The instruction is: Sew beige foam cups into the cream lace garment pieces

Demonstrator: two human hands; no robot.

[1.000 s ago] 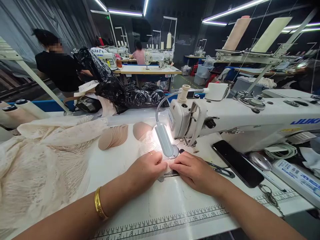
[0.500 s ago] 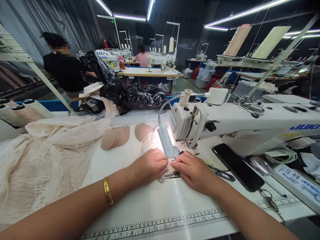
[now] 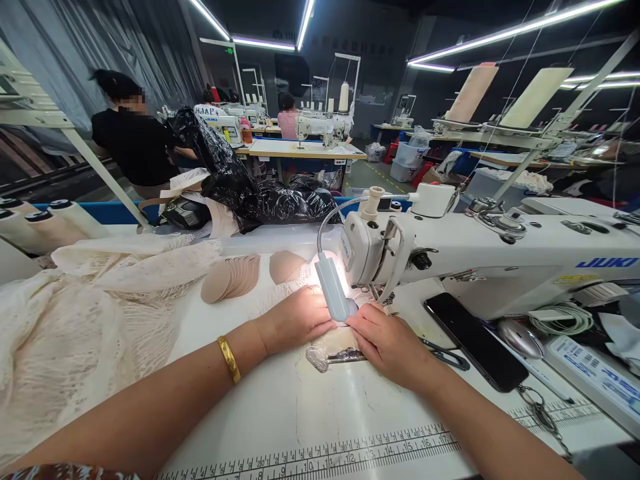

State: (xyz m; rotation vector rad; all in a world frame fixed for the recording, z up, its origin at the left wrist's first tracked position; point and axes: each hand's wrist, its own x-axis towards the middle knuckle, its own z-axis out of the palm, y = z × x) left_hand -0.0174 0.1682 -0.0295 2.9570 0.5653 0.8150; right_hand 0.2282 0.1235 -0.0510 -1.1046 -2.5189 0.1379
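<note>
My left hand is closed on a pale lace fabric under the lit head of the white sewing machine. From the right, my right hand pinches the same pale cloth by the presser foot, its fingertips close to the left ones. A grey lamp on a bendy neck hides the needle and part of the cloth. In front of the fingers, a pale plastic-wrapped patch lies on the table. Beige oval pads lie fanned to the left, with another beige pad nearer the machine.
A heap of cream lace covers the table's left side. A phone, small scissors-like snips and a silver mouse lie on the right. A printed ruler runs along the front edge. A black plastic bag sits behind; a person stands beyond.
Both hands have shifted slightly away from me, toward the machine head, uncovering the wrapped patch in front of them. The lace by my left hand has spread leftward. My view has tilted slightly.
</note>
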